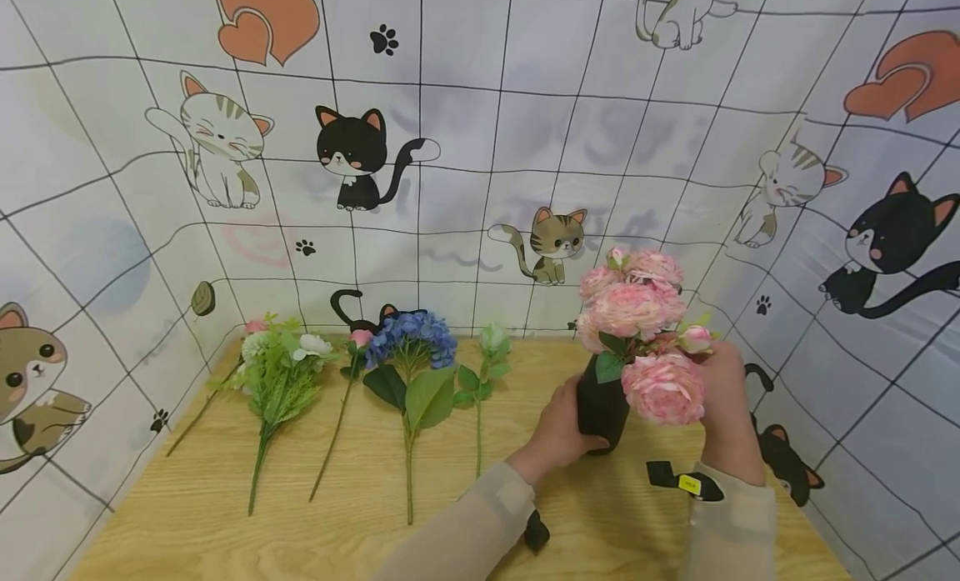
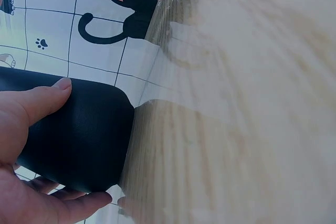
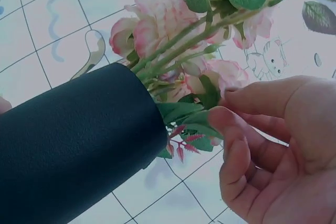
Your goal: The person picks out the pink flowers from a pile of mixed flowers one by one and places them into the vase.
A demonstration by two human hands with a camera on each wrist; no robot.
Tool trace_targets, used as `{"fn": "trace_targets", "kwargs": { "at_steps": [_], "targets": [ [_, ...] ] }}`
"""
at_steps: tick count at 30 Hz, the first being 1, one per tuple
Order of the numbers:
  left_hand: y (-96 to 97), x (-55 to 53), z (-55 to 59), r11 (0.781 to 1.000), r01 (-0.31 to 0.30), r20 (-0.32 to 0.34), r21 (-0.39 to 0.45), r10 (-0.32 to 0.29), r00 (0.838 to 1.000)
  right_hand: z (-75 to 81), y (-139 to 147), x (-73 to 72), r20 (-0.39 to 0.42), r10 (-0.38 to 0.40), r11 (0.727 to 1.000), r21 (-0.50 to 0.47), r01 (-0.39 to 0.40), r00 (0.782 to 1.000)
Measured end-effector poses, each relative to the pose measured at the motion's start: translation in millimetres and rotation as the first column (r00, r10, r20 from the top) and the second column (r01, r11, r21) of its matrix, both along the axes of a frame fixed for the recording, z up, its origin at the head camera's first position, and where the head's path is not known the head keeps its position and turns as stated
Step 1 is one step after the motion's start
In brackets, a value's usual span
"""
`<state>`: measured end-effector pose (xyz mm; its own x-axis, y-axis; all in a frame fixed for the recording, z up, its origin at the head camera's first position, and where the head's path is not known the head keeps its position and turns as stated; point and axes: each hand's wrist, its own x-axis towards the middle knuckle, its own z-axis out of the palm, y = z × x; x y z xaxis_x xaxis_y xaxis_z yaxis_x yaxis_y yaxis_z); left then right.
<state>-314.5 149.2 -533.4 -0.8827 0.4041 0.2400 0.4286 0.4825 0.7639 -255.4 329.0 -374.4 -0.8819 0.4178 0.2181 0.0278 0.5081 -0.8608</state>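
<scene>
My left hand point(image 1: 558, 431) grips a black vase point(image 1: 602, 410) low on its side, with the thumb on one face and the fingers round the other. The vase leans, and in the left wrist view its base point(image 2: 107, 145) is close to the tabletop. Several pink peonies point(image 1: 630, 310) with green leaves stand in its mouth. My right hand point(image 1: 726, 393) is at the right side of the bunch. Seen from the right wrist, its thumb and forefinger pinch a green leaf point(image 3: 197, 119) just outside the vase mouth, while the other fingers curl in. Part of the stems is hidden inside the vase.
Cut flowers lie in a row on the wooden table point(image 1: 585, 531): a green-and-white bunch point(image 1: 281, 381), a pink bud point(image 1: 362, 338), a blue hydrangea point(image 1: 411, 339) and a white rose point(image 1: 495, 339). A cat-print cloth point(image 1: 465, 181) rises behind and at both sides.
</scene>
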Motion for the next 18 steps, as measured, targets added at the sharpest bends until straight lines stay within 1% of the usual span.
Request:
{"fn": "trace_targets", "kwargs": {
  "at_steps": [4,7,9,12,14,16,18],
  "targets": [
    [-0.3,-0.2,-2.8,1.000,-0.003,0.010,-0.002,0.003,1.000,-3.2,0.7,-2.2,-0.024,-0.080,0.994,-0.076,0.078,0.997],
    [-0.4,-0.5,-3.7,1.000,-0.005,0.019,-0.008,0.005,1.000,-6.0,1.1,-4.8,-0.049,-0.145,0.985,-0.104,0.140,0.988],
    [-0.5,-0.5,-3.6,1.000,-0.006,0.027,-0.008,0.006,1.000,-8.1,2.1,-6.8,-0.077,-0.172,0.977,-0.138,0.160,0.982],
    [-0.6,-0.6,-3.4,1.000,-0.008,0.033,-0.012,0.008,0.999,-11.3,5.1,-9.8,-0.112,-0.189,0.970,-0.179,0.168,0.976],
    [-0.7,-0.7,-3.0,1.000,-0.008,0.034,-0.012,0.009,0.999,-13.1,7.5,-11.4,-0.112,-0.188,0.967,-0.195,0.164,0.976],
    [-0.7,-0.9,-2.7,1.000,-0.010,0.034,-0.011,0.010,0.999,-14.4,9.9,-12.6,-0.084,-0.176,0.971,-0.180,0.159,0.981],
    [-0.9,-0.9,-2.1,1.000,-0.009,0.035,-0.008,0.009,0.999,-15.5,11.8,-13.2,-0.032,-0.147,0.978,-0.152,0.140,0.989]
  ]
}}
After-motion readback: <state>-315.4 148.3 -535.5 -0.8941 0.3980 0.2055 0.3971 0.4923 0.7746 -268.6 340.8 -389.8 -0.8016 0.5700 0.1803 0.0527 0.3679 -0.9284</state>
